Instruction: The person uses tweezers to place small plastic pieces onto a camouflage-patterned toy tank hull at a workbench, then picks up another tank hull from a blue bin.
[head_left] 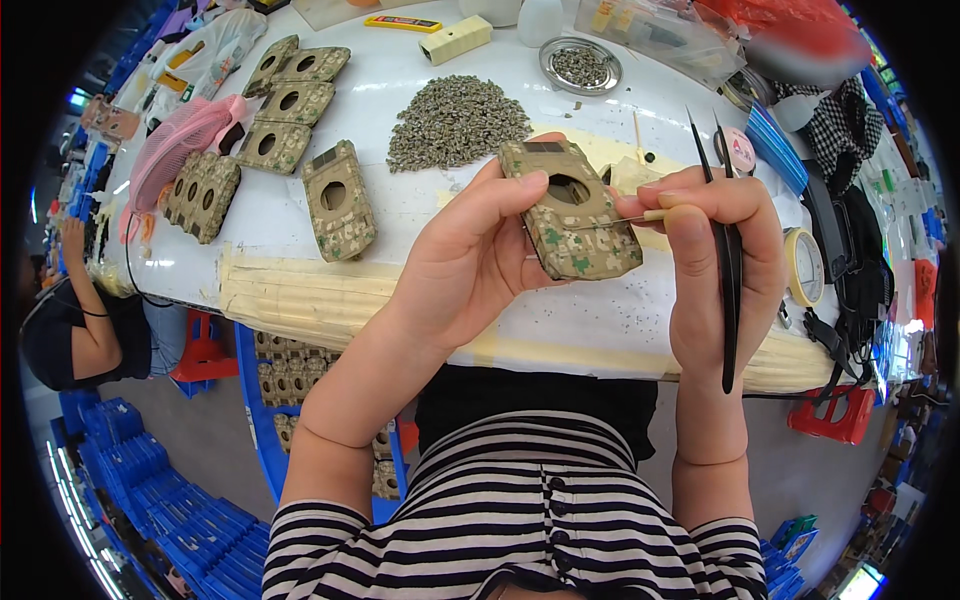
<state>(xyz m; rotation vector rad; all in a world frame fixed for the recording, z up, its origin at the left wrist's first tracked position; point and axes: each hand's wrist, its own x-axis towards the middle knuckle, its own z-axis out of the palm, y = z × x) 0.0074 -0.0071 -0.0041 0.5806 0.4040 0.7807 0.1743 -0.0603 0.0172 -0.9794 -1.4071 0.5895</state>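
Observation:
In my left hand (pixel 465 235) is a camouflage toy tank hull (pixel 582 240), its round hole facing up and my thumb lying along the upper face. My right hand (pixel 725 235), closed, pinches a thin pointed tool (pixel 653 215) with a short pale handle. The fine tip meets the right side of the hull or sits very close to it. Black tweezers (pixel 729 270) are tucked between the fingers of the same hand, points up and away from the hull. Left of my hands, a similar hull (pixel 338 202) lies on the white table (pixel 570 325).
A heap of small grey-green parts (pixel 458 122) lies beyond my left hand. More hulls (pixel 290 100) sit at the far left by a pink mesh item (pixel 180 145). A round metal dish (pixel 580 66) holds small parts. Tape (pixel 803 266) stands at right; a blue crate (pixel 262 440) holds hulls below.

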